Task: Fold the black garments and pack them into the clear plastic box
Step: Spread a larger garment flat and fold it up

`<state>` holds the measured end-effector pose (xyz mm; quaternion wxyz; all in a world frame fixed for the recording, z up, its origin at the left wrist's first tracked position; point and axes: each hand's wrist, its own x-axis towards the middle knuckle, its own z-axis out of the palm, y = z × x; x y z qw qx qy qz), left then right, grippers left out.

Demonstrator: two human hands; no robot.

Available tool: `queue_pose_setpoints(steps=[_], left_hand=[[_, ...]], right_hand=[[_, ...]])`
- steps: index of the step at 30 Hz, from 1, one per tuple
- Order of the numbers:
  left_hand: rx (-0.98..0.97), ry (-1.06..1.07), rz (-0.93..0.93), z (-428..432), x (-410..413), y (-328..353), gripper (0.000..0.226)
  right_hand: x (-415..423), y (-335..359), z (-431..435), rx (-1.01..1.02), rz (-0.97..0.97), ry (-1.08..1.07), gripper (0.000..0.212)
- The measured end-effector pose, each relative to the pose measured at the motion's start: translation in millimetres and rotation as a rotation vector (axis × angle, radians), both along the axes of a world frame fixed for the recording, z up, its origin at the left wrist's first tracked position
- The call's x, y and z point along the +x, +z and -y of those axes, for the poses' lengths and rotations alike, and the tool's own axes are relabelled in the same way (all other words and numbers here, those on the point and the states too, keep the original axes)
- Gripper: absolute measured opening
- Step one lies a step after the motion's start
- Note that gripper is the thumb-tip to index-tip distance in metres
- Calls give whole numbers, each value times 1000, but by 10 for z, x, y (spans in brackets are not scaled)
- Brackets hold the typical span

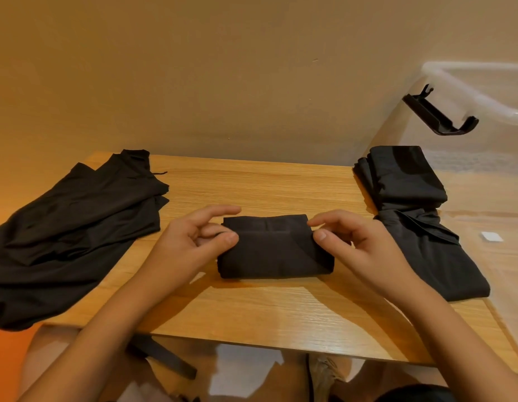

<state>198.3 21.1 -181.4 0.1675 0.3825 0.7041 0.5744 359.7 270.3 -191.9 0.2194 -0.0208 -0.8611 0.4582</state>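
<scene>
The wooden surface point(266, 309) runs across in front of me, its far edge against a plain wall. At its right end stands the clear plastic box point(455, 82), tall and open at the top, only partly in view.

On the left lies the loose heap of black garments point(78, 227), unfolded, spread wide and hanging a little over the surface's left and near edges. On the right, close by the box, sit the folded black garments point(411, 204), one bundle lying on another with the upper one toward the wall. I cannot tell whether they are inside the box's clear wall or just against it.

In the middle, well apart from both heaps, lies the black garment I am working on point(275, 250), folded down to a compact rectangle with a narrower flap laid over its far half.

My left hand point(188, 245) is at its left end, thumb and curled fingers pinching the flap's corner, the forefinger stretched out above it. My right hand point(359, 245) mirrors it at the right end, thumb and forefinger pinching the other corner of the flap.

A black latch point(437, 117) hangs tilted from the box's rim. A small white label point(492, 236) shows low down at the box, right of the folded bundles.
</scene>
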Motion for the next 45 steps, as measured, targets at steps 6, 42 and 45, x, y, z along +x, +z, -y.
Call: queue_pose_setpoints(steps=[6, 42, 45], left_hand=[[-96, 98, 37, -283, -244, 14, 36], [-374, 320, -535, -434, -54, 220, 37], [-606, 218, -553, -563, 50, 0, 47]], right_hand=[[-379, -28, -120, -68, 86, -116, 13], [-879, -55, -118, 193, 186, -193, 26], [-820, -17, 80, 383, 272, -60, 39]])
